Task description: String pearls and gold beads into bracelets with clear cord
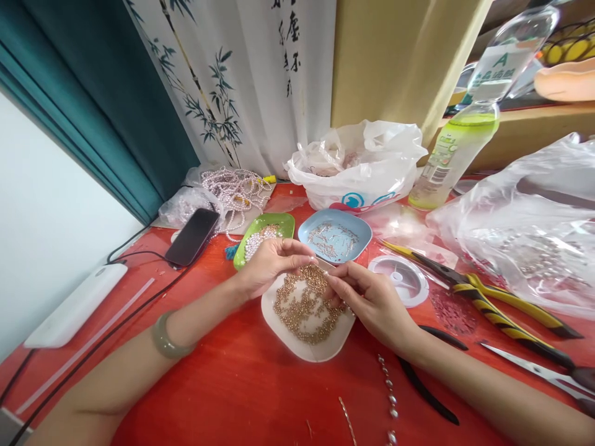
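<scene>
Over the white dish [316,354] of small gold beads [302,310], both my hands are close together. My left hand [269,266] is closed in a pinch, with a tiny pale bead-like spot at its fingertips. My right hand [367,294] also pinches, and a small whitish speck shows at the thumb tip; what it holds is too small to name. Just behind my left hand lies a green dish [284,222] with white and gold beads [258,240]. A blue dish [335,220] behind the fingers holds thin metal pins [332,240].
Right of the dishes are a clear spool [398,280], yellow-black pliers [474,288], scissors [534,367] and a bottle [455,148]. Plastic bags [357,167] stand behind. A phone [193,236], power strip [77,303] and cable lie left. A beaded strand [389,396] lies in front.
</scene>
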### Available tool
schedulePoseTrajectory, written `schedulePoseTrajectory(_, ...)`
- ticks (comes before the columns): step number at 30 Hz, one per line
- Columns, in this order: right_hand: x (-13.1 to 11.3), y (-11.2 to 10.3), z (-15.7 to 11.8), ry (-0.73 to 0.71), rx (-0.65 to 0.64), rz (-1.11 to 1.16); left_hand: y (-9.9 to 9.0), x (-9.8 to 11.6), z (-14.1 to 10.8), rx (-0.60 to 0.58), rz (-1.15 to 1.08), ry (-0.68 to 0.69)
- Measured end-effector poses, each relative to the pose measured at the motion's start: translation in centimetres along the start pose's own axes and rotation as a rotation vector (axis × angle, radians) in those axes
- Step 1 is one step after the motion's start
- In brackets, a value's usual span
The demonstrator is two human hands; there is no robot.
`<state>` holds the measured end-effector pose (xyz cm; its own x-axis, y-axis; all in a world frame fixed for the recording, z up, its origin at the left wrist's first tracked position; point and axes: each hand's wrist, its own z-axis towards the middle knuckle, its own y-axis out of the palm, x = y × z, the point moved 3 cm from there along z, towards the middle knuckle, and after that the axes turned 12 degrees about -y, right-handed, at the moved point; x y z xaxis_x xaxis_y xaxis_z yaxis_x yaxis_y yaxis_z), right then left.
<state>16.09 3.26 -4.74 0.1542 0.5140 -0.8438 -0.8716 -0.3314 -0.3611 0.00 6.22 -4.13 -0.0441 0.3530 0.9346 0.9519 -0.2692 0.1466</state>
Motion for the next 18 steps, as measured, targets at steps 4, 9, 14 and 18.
schedulePoseTrajectory(4,-0.09,-0.04,-0.03,0.0,0.004,-0.001,0.16,-0.05,-0.14,-0.022,-0.014,-0.003)
schedulePoseTrajectory(9,0.02,0.01,-0.11,0.001,0.003,-0.007,0.17,-0.01,-0.14,-0.025,0.006,0.024)
schedulePoseTrajectory(14,0.15,0.1,-0.12,0.002,-0.005,-0.008,0.17,-0.05,-0.13,-0.025,0.033,0.038)
schedulePoseTrajectory(18,0.15,0.09,-0.11,0.003,-0.001,-0.017,0.36,-0.01,-0.18,-0.026,0.043,0.048)
